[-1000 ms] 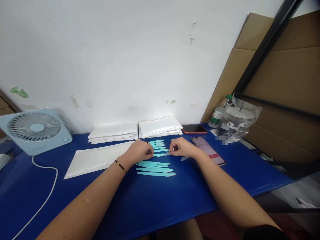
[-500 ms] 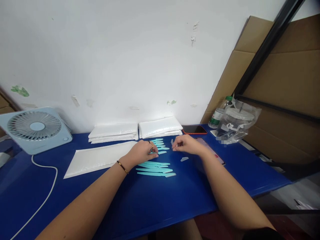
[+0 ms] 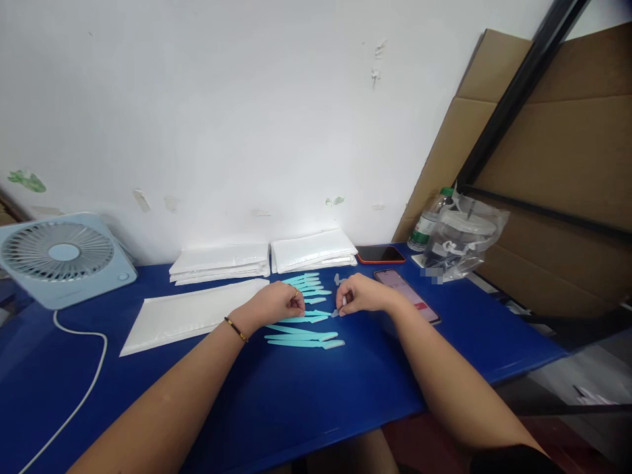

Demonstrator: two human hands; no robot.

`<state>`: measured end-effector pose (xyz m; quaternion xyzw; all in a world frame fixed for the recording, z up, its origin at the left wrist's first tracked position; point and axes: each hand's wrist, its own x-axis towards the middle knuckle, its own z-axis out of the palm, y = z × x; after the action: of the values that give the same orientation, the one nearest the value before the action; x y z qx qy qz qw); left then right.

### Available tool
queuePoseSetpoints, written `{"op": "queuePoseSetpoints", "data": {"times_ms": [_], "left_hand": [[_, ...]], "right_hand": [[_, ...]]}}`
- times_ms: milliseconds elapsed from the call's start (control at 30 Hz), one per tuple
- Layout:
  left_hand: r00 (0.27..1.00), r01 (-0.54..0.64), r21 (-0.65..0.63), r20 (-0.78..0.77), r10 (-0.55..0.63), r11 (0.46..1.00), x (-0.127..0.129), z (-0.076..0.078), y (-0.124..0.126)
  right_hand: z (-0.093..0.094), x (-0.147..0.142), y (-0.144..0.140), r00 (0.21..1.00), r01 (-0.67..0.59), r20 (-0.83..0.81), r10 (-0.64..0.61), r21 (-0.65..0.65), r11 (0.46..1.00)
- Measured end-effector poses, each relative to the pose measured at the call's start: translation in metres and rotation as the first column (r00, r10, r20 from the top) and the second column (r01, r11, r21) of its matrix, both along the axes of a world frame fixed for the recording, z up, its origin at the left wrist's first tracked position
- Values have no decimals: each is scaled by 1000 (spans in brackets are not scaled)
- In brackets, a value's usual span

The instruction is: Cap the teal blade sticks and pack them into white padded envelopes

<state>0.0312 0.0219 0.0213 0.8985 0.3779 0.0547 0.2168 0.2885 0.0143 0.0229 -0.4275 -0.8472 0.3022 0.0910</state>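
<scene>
My left hand (image 3: 281, 303) pinches the handle of a turquoise eyebrow razor (image 3: 318, 314), whose blade end points right. Closed fingers of my right hand (image 3: 360, 294) hold a small clear blade cap (image 3: 335, 313) right at that razor's tip; whether it sits over the blade I cannot tell. Behind my left fingers lies a row of several turquoise razors (image 3: 316, 291), partly hidden by the hand. More razors (image 3: 301, 343) lie in front, blades to the right. Another clear cap (image 3: 338, 280) rests on the table just behind my right fingers.
A white padded mailer (image 3: 172, 316) lies left of my left hand, with two mailer stacks (image 3: 220, 260) along the wall. Two phones (image 3: 402, 289) lie at right, near a bottle (image 3: 427, 227) and a bagged cup (image 3: 464, 237). A blue fan (image 3: 64, 253) stands left on the blue table (image 3: 316, 401).
My right hand has moved down and taken up the clear cap that lay on the table, bringing it to a razor tip. My left hand has shifted forward onto a nearer razor.
</scene>
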Motion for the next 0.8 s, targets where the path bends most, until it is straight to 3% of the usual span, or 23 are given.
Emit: {"op": "queuePoseSetpoints", "data": {"times_ms": [233,500,700,800], "left_hand": [[1000,-8,4,-5,8,1000,0,1,-2],[1000,2,77,-19,-1,997,0,-2,0],[998,-21,222,-53,34,975,3,-11,3],[998,-53,282,-22,61,958,2,-10,4]], "right_hand": [[-4,-1,-1,1000,19,-14,-18,103,994],[-4,-7,-2,998,-16,-65,20,63,998],[-9,-25,-3,998,5,-66,9,198,980],[-10,-18,4,992,98,-109,-68,300,949]]}}
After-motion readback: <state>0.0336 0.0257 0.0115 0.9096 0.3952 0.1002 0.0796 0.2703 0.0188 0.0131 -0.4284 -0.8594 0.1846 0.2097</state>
